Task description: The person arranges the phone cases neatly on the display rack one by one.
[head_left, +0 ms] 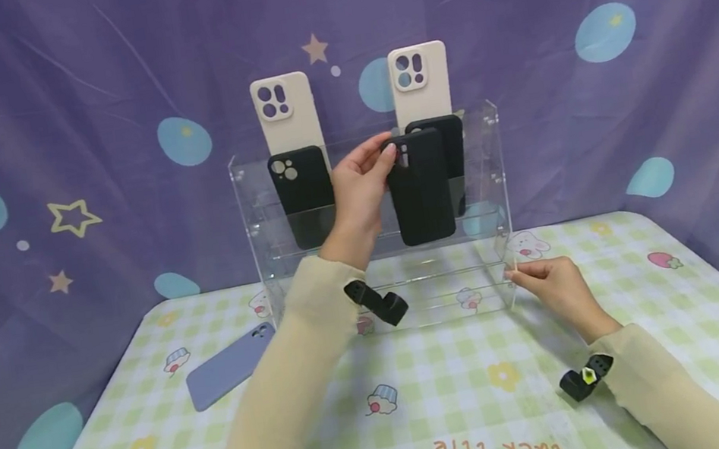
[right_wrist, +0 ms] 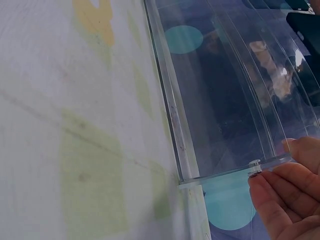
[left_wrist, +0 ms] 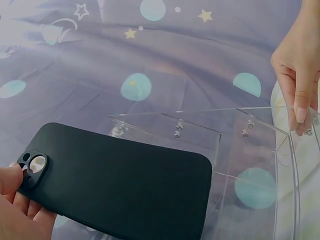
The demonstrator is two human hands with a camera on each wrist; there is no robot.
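My left hand [head_left: 357, 186] pinches a black phone case [head_left: 423, 196] by its camera-hole end, fingers behind and thumb in front. The case hangs upright before the clear acrylic display stand [head_left: 422, 278], partly covering another black phone case [head_left: 454, 142] on the right. In the left wrist view, the held phone case [left_wrist: 125, 180] spans the lower left. Low on the stand's right side, my right hand [head_left: 558, 288] grips the edge between thumb and fingers. The right wrist view has those fingers [right_wrist: 282, 192] beside a small metal screw [right_wrist: 255, 167].
White phone cases stand in the top tier, left [head_left: 297, 126] and right [head_left: 438, 94]. A black phone case [head_left: 304, 186] stands below the left one. On the checked tablecloth [head_left: 439, 397], a blue-grey phone case [head_left: 228, 368] lies left of the stand. A purple curtain [head_left: 112, 136] hangs behind.
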